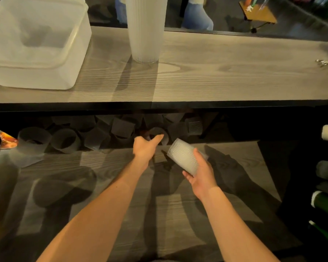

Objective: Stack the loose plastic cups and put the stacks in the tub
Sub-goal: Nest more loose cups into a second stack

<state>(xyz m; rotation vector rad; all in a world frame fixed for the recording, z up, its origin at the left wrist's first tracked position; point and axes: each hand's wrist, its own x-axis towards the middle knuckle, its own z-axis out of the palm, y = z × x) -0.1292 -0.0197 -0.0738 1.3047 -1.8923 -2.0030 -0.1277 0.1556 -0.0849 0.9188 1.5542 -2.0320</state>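
My right hand (201, 174) is shut on a ribbed translucent cup (184, 157), held tilted above the lower wooden surface. My left hand (146, 148) reaches forward with fingers apart toward a dark cup (157, 134) lying under the upper shelf; whether it touches that cup I cannot tell. Several loose cups (64, 140) lie in a row in the shadow there. A tall stack of cups (146, 29) stands upright on the upper shelf. The translucent tub (72, 59) sits at the shelf's far left.
The upper wooden shelf (235, 72) has a dark front edge overhanging the loose cups. Green bottles and rolls (326, 203) stand at the right edge. A colourful object (2, 140) lies at the left. Keys (324, 62) rest on the shelf's far right.
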